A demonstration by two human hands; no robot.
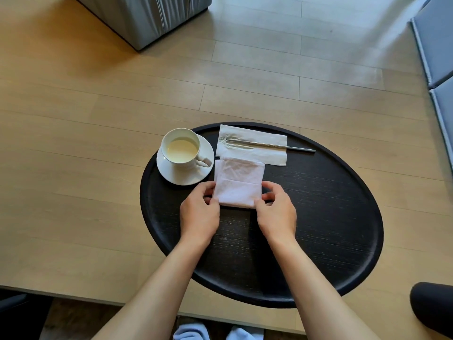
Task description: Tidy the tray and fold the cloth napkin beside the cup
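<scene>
Napkin (237,186) folding is the risk here: my left hand (199,212) and right hand (275,211) pinch the near corners of the cloth, thumbs on top, fingers curled partly under, each grip closed down to the thickness of the fabric. If I lift or tug unevenly, I judge the layered folds could slide apart and the edges go crooked. The cloth lies on the black tray (343,217), toward its far-left part, its left edge just beside the saucer (171,175). A careless sweep of my left hand could knock the cup (181,148), which holds pale liquid, and spill it onto the cloth. Beyond, touching the cloth's far edge, a paper napkin (257,155) carries metal chopsticks (272,145) that could roll if bumped.
</scene>
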